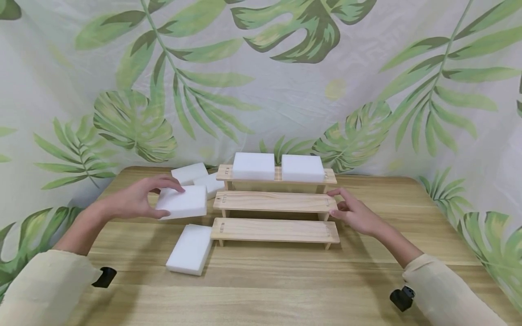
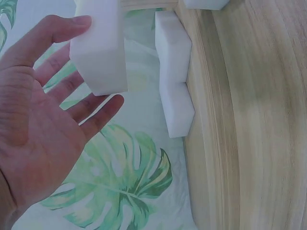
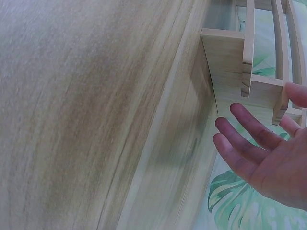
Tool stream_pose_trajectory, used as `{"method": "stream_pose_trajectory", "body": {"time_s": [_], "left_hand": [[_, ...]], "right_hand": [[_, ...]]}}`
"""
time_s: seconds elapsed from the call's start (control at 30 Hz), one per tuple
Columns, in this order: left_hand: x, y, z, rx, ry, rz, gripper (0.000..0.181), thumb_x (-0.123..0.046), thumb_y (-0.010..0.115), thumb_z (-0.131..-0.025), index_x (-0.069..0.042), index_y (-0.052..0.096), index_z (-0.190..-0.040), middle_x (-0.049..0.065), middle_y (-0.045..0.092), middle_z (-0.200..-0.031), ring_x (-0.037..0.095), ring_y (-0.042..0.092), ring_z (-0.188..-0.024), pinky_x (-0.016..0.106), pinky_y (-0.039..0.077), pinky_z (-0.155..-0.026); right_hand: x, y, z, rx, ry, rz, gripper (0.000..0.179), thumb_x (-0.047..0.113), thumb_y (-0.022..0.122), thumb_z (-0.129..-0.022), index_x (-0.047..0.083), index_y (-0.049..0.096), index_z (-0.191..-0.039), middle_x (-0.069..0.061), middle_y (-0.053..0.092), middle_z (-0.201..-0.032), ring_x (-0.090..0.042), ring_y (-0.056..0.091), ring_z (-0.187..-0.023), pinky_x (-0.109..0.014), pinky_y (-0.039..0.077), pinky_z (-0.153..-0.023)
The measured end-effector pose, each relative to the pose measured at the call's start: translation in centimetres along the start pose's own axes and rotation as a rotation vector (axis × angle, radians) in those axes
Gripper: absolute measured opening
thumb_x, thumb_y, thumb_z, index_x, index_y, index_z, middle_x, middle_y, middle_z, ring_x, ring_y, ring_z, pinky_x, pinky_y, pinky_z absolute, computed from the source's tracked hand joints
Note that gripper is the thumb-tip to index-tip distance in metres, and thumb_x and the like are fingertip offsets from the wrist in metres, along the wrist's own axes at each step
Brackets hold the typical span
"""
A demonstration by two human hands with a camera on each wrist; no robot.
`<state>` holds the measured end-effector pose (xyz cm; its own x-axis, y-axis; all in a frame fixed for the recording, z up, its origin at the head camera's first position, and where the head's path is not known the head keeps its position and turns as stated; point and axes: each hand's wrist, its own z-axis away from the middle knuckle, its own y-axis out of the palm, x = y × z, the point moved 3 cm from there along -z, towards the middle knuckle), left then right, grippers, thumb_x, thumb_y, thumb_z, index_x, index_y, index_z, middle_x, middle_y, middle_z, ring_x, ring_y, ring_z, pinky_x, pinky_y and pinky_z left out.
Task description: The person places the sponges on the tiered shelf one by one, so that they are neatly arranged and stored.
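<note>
My left hand [image 1: 140, 198] pinches a white sponge block [image 1: 185, 202] between thumb and fingers, left of a three-tier wooden stand [image 1: 274, 230]. In the left wrist view, the thumb lies on one face of this block [image 2: 98, 48], with fingers behind it. My right hand [image 1: 354, 213] grips the right end of the stand's middle shelf, thumb at the front edge and index finger at the back. Seen from the right wrist, the other fingers [image 3: 244, 148] stretch out below the shelf end. Two white sponges [image 1: 253, 166] sit side by side on the top shelf; the lower two shelves are bare.
One white sponge [image 1: 190, 250] lies on the wooden table [image 1: 285, 290] against the stand's lower left corner. Two more sponges [image 1: 190, 173] lie behind the left hand, partly hidden. A leaf-patterned cloth [image 1: 285, 90] hangs along the table's back edge.
</note>
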<state>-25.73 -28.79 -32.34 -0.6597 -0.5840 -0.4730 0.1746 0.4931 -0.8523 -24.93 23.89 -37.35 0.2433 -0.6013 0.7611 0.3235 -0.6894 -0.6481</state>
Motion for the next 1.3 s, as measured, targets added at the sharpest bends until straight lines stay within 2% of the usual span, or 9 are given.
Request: {"method": "stream_pose_trajectory", "body": {"time_s": [0.17,0.37,0.47,0.63,0.87,1.3], "left_hand": [[-0.4,0.2,-0.3,0.012,0.025,0.027,0.052,-0.014,0.09,-0.078,-0.023,0.069,-0.125,0.001,0.061,-0.131,0.005,0.054,-0.113,0.033,0.053,-0.088],[-1.3,0.6,-0.9,0.02,0.069,0.058,0.053,-0.013,0.09,-0.078,-0.022,0.069,-0.126,0.007,0.063,-0.133,0.004,0.055,-0.117,0.032,0.054,-0.089],[-1.8,0.7,-1.1,0.03,0.079,0.076,0.053,-0.012,0.09,-0.078,-0.021,0.069,-0.126,0.009,0.062,-0.134,0.005,0.055,-0.117,0.031,0.054,-0.089],[-2.4,0.8,-1.5,0.041,0.101,0.085,0.053,-0.011,0.088,-0.08,-0.019,0.067,-0.128,0.005,0.061,-0.132,0.008,0.057,-0.113,0.032,0.054,-0.089],[-2.9,1.3,-2.1,0.049,0.096,0.096,0.052,-0.012,0.088,-0.081,-0.016,0.068,-0.129,0.001,0.06,-0.127,0.008,0.056,-0.111,0.036,0.055,-0.09],[-3.7,2.2,-3.2,0.024,0.107,0.078,0.05,-0.013,0.087,-0.081,-0.015,0.068,-0.127,0.001,0.061,-0.125,0.013,0.056,-0.11,0.036,0.053,-0.09]], "right_hand": [[0.1,0.0,0.0,-0.003,0.007,-0.004,0.052,0.014,0.057,-0.106,0.003,0.034,-0.151,-0.02,0.072,-0.1,-0.031,0.066,-0.09,-0.04,0.049,-0.075],[0.0,0.1,0.0,-0.009,0.007,-0.004,0.052,0.013,0.057,-0.105,0.003,0.035,-0.15,-0.016,0.071,-0.093,-0.03,0.061,-0.081,-0.039,0.047,-0.071],[0.0,0.1,0.0,-0.013,0.009,-0.005,0.051,0.013,0.057,-0.105,0.003,0.035,-0.15,-0.016,0.071,-0.093,-0.03,0.061,-0.081,-0.038,0.047,-0.071],[0.0,0.1,0.0,-0.013,0.006,-0.006,0.051,0.013,0.057,-0.105,0.003,0.035,-0.15,-0.019,0.071,-0.095,-0.031,0.063,-0.084,-0.039,0.049,-0.072],[0.2,0.0,0.0,-0.009,0.004,-0.003,0.051,0.013,0.056,-0.105,0.003,0.035,-0.15,-0.019,0.072,-0.098,-0.031,0.066,-0.088,-0.041,0.051,-0.074],[0.2,0.0,0.0,-0.003,0.003,-0.009,0.05,0.011,0.056,-0.105,0.002,0.035,-0.149,-0.018,0.071,-0.094,-0.031,0.062,-0.082,-0.04,0.049,-0.072]]}}
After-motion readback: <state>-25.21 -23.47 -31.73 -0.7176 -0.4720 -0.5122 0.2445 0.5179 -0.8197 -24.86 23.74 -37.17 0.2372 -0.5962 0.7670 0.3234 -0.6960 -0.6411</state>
